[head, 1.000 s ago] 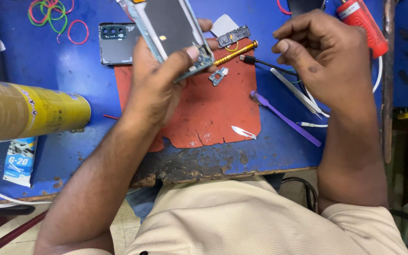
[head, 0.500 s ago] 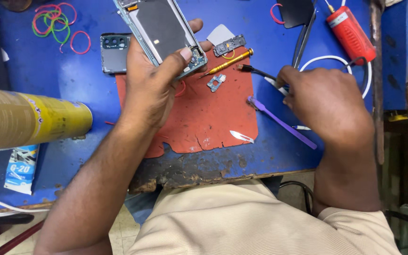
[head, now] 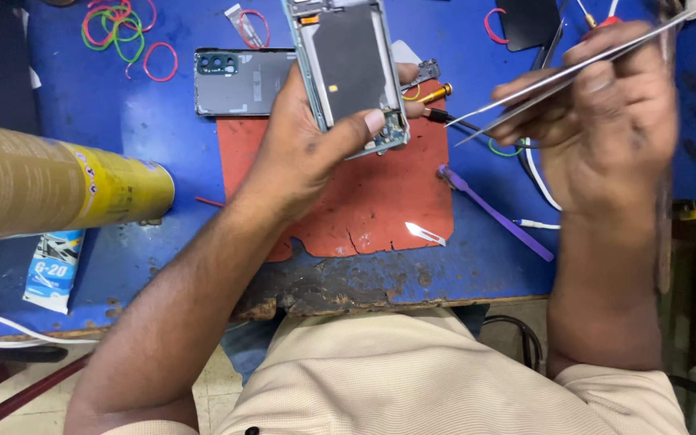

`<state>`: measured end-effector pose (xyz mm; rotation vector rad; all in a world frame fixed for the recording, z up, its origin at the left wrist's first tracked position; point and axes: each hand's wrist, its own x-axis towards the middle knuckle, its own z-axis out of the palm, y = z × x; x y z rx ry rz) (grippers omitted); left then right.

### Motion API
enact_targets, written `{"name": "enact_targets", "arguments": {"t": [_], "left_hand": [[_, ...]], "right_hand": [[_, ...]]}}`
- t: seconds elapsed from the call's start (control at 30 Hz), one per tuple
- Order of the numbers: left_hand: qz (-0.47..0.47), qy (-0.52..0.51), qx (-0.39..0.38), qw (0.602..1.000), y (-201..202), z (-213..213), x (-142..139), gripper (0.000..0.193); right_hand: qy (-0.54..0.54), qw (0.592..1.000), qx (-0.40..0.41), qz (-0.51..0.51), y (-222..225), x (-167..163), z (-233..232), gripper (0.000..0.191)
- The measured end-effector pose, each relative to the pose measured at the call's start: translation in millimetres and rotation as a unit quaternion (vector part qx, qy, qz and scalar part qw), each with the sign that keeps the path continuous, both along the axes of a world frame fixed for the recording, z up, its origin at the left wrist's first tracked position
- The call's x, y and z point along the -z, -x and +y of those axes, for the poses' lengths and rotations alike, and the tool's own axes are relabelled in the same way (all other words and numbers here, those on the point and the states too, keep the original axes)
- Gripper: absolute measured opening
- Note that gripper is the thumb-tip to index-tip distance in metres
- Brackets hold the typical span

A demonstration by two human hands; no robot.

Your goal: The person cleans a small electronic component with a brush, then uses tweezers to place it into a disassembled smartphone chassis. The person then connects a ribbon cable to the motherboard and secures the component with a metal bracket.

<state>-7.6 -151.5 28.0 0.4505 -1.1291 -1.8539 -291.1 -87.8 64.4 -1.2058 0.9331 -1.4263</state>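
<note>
My left hand (head: 308, 145) grips an opened phone frame (head: 348, 68) with its dark inner side up, held above a worn red mat (head: 364, 201). My right hand (head: 606, 121) holds metal tweezers (head: 525, 101), their two thin tips pointing left toward the lower right corner of the phone, a short gap away. The right hand is blurred. A small blade (head: 427, 234) lies on the mat's lower right part.
A dark phone back cover (head: 239, 80) lies on the blue table (head: 122, 121) beside coloured rubber bands (head: 122, 32). A big yellow can (head: 50, 185) lies at left. A purple pry tool (head: 497, 213), a yellow-handled screwdriver (head: 437, 94) and a white cable (head: 537, 173) lie at right.
My right hand lifted off the table with the tweezers and now points them at the phone. The left hand keeps holding the phone frame.
</note>
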Motion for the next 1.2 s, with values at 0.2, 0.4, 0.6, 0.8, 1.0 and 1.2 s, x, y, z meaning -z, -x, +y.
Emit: {"name": "enact_targets", "arguments": {"t": [0.2, 0.4, 0.6, 0.8, 1.0, 1.2], "left_hand": [[0.012, 0.05, 0.032, 0.998, 1.3, 5.8, 3.7, 0.045], [0.017, 0.048, 0.021, 0.998, 3.4, 5.1, 6.2, 0.049], [0.003, 0.078, 0.01, 0.997, 3.7, 5.2, 8.5, 0.045], [-0.031, 0.072, -0.004, 0.997, 7.7, 9.9, 6.8, 0.053], [-0.064, 0.098, -0.031, 0.993, 12.2, 13.5, 6.2, 0.055], [-0.07, 0.118, -0.036, 0.99, 13.2, 14.4, 7.7, 0.054]], "right_hand": [[-0.023, 0.997, -0.027, -0.07, -23.1, 18.6, 3.9, 0.021], [-0.012, 0.999, 0.008, -0.041, -27.7, 22.0, 5.0, 0.026], [0.062, 0.998, 0.027, 0.01, -32.4, 23.3, 9.4, 0.026], [0.149, 0.976, 0.046, 0.153, -47.7, 20.4, 13.1, 0.023], [0.174, 0.949, 0.089, 0.248, -56.0, 15.6, 14.6, 0.024], [0.14, 0.965, 0.1, 0.198, -57.8, 17.0, 14.5, 0.023]]}}
